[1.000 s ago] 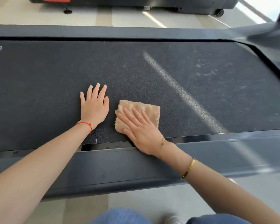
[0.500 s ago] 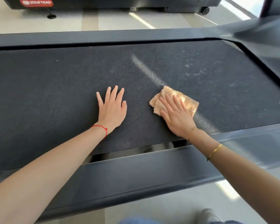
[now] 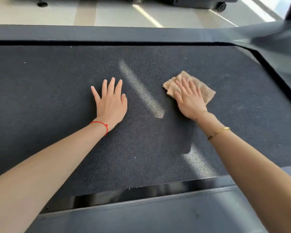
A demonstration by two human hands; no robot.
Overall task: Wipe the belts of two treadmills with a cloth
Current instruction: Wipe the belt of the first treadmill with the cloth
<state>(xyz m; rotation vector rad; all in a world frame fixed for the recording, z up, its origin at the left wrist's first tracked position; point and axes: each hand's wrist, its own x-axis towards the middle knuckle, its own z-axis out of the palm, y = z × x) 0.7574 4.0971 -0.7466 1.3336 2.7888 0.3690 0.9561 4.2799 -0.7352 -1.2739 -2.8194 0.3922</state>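
Right hand (image 3: 190,100) flat on crumpled tan cloth (image 3: 203,88)

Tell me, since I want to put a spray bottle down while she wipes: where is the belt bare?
Bare belt lies left of the left hand, and a strip between that hand and the cloth. The near stretch between the forearms is free too. It is tight under the right hand pressing the cloth.

No text, label, brand or number can be read anywhere in this view.
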